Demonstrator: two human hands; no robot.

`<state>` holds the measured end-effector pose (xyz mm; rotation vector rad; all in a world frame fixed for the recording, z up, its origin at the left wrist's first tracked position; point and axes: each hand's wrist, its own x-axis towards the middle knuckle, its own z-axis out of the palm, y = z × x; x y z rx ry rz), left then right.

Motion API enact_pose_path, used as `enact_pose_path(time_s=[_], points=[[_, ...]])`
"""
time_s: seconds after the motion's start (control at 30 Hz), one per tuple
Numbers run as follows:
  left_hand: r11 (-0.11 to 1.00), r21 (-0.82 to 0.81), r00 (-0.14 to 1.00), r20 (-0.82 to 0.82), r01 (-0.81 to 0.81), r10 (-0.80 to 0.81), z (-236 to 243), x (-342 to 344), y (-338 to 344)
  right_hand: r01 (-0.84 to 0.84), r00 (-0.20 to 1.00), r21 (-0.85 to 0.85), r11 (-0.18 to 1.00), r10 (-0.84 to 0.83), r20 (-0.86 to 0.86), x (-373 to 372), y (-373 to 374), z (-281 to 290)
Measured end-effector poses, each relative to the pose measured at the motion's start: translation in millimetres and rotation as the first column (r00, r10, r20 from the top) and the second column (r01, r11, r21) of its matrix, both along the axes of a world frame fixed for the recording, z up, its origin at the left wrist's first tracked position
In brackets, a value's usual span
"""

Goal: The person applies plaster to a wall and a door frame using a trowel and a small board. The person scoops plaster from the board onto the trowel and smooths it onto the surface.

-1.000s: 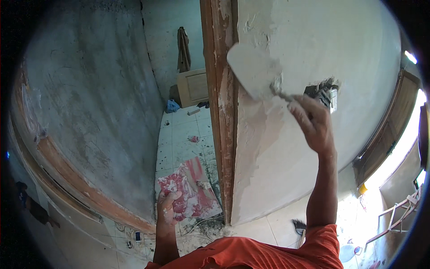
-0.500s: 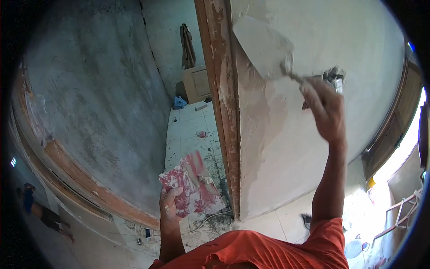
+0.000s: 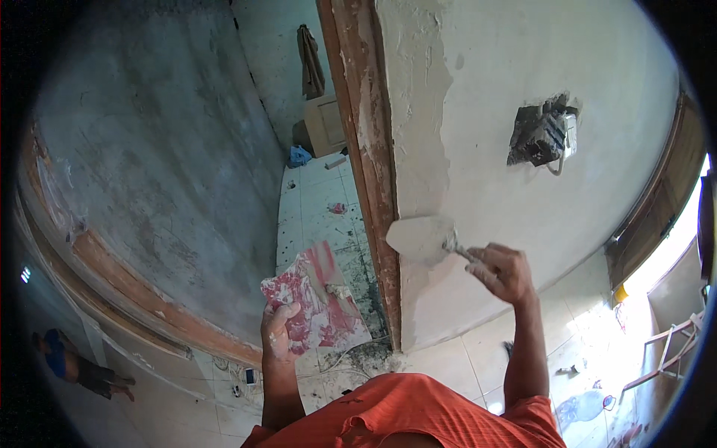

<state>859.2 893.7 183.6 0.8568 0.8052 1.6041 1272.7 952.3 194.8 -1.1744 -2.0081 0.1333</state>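
My right hand [image 3: 508, 273] is closed round the handle of a plaster-smeared trowel [image 3: 418, 237]. The trowel's broad pale blade lies at the wall [image 3: 485, 187], with its tip at the edge of the brown wooden door frame [image 3: 364, 142]. A strip of darker, rough plaster [image 3: 422, 112] runs up the wall beside that frame. Lower left, my left hand [image 3: 276, 328] grips a red board [image 3: 308, 319] coated with white smears, its thumb on top. A small lump of plaster sits near the board's right side.
An electrical box [image 3: 541, 134] with a short cable sits in a rough wall hole. Through the doorway are a blue bag [image 3: 299, 156], a hanging cloth [image 3: 311, 63] and a wooden panel [image 3: 324, 125]. A person [image 3: 82, 366] is at the far left. A metal frame [image 3: 668, 351] stands at right.
My right hand and the trowel have come down the wall from high up to about mid-height, and the blade has turned. The electrical box is uncovered. The board has hardly moved.
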Motion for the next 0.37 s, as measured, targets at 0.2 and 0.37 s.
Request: enact_pose_path(time_s=[0.2,0.37], points=[[0.989,-0.125,0.995,-0.054,0.073,-0.081,-26,-34,5,-0.182,0.935,-0.044,0.982,0.160,-0.316,-24,-27,-33],[0.997,0.049,0.978,-0.203,0.054,-0.043,6,-11,13,-0.089,0.995,0.296,0.951,0.099,-0.017,-42,-35,-35]])
